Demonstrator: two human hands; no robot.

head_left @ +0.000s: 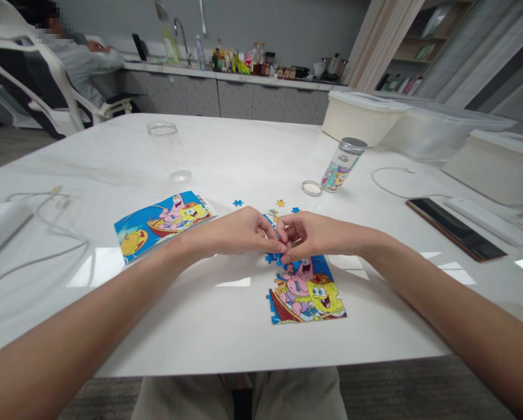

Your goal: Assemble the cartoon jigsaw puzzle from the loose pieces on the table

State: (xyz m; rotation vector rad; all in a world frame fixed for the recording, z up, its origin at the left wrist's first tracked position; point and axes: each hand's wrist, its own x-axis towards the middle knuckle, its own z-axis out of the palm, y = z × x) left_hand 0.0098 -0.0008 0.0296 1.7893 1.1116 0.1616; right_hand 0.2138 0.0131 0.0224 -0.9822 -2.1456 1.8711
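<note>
A partly built cartoon jigsaw puzzle (307, 291) lies on the white table (226, 326) in front of me. My left hand (239, 232) and my right hand (307, 234) meet just above the puzzle's top edge, fingers curled and pinched together over small blue puzzle pieces (272, 256). Both hands seem to press or pinch a piece there, though the piece itself is mostly hidden by the fingertips. A few loose pieces (281, 203) lie just beyond my hands. A printed reference picture (160, 221) of the same cartoon lies to the left.
An empty clear jar (169, 149) stands at the back left, a puzzle tube (342, 166) with its lid (311, 188) at the back right. A phone (454, 228), cables and plastic bins (362, 116) sit to the right. Another person sits far left by a kitchen counter.
</note>
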